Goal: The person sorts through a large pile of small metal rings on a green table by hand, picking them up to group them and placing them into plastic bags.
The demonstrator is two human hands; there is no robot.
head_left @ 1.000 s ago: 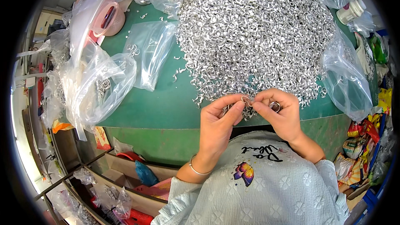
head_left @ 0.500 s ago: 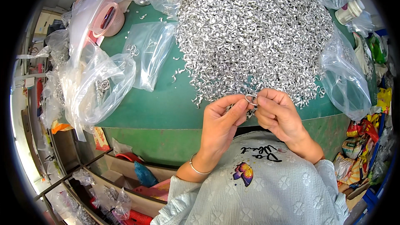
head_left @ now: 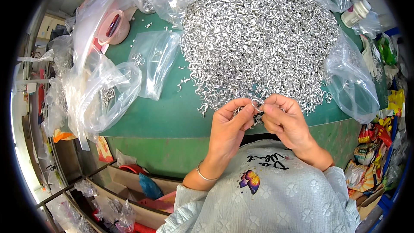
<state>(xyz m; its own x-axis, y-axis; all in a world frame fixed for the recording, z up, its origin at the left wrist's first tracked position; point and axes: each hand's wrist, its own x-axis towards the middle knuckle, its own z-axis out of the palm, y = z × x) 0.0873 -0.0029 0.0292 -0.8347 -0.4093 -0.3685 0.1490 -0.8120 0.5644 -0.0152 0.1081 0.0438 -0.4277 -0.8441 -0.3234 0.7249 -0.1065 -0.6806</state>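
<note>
Right-hand fingers [head_left: 278, 127] are curled in more than half a second ago, and the view has tipped a little, so the table and pile sit slightly lower in it. One silvery ring [head_left: 255, 107] is between the two hands, just at the near edge of the pile of small silvery rings and curved pieces [head_left: 258, 43]. Thumb and forefinger of the left hand [head_left: 230, 123] pinch it from one side; those of the right hand [head_left: 285, 116] meet it from the other, nearly closed. Fingertips cover part of the ring. More silvery bits show behind the left forefinger; whether that hand holds them, I cannot tell.

Around them, the pile spreads over the green table [head_left: 155, 118] beyond the hands, which hide part of its near edge. To the left are a flat clear bag [head_left: 157, 67], a crumpled clear bag [head_left: 108, 103] with rings inside, and a pink basket [head_left: 115, 30]. On the right, another clear bag [head_left: 353, 82] lies against the pile, with a white bottle [head_left: 355, 14] farther back.
</note>
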